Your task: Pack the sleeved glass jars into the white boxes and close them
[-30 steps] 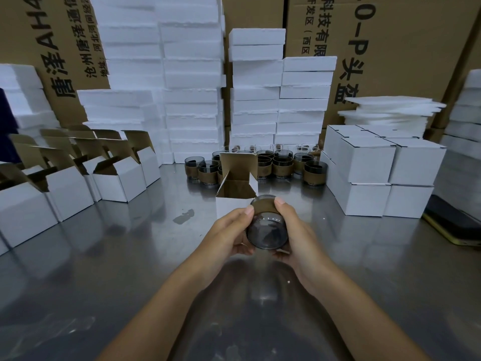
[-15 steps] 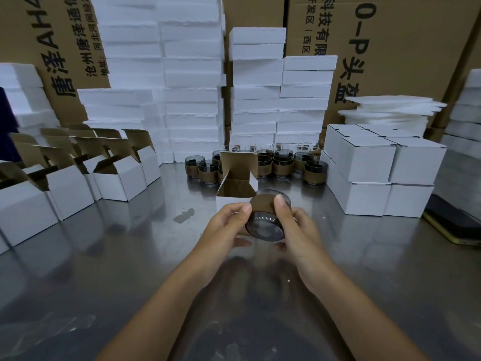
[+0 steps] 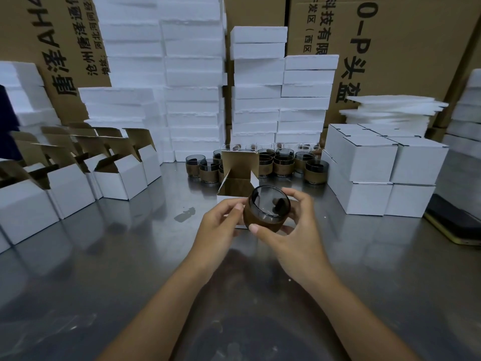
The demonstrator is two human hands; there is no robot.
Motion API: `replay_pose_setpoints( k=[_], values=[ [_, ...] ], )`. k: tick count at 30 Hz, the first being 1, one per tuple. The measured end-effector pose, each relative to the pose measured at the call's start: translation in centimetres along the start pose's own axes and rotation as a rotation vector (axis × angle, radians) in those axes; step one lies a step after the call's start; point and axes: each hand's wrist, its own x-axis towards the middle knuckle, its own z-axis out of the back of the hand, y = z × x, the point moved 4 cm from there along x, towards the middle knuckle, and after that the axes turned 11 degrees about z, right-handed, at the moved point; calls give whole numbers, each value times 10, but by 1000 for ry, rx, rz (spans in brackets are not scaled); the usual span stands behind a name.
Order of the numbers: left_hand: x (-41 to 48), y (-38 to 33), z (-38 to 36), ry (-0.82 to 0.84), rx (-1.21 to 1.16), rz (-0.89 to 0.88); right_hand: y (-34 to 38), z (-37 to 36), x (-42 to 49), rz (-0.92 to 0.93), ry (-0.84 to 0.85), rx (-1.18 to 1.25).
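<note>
A smoky glass jar (image 3: 265, 209) with a brown sleeve is held above the steel table, its open mouth tilted up towards me. My left hand (image 3: 221, 225) grips its left side and my right hand (image 3: 294, 235) wraps its right side, thumb under the sleeve. Just behind the jar stands an open white box (image 3: 235, 188) with its brown-lined lid raised. Several more sleeved jars (image 3: 283, 165) wait in a cluster behind that box.
Open white boxes (image 3: 119, 178) line the left side. Closed white boxes (image 3: 369, 162) are stacked at the right. Foam block stacks (image 3: 195, 82) and big cartons (image 3: 390, 48) form the back wall. A dark phone (image 3: 455, 222) lies at the right edge.
The jar has been turned over in my hands: its base faced me before, now its open mouth faces up. It also moved slightly up and towards the open box.
</note>
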Motion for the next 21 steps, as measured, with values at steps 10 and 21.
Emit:
replay_pose_setpoints(
  k=[10,21],
  values=[
    [9,12,9,-241,431,-42,0,0,-1,65,7,-48],
    [-4,-3,6,-267,599,-250,26,0,-6,284,23,-164]
  ],
)
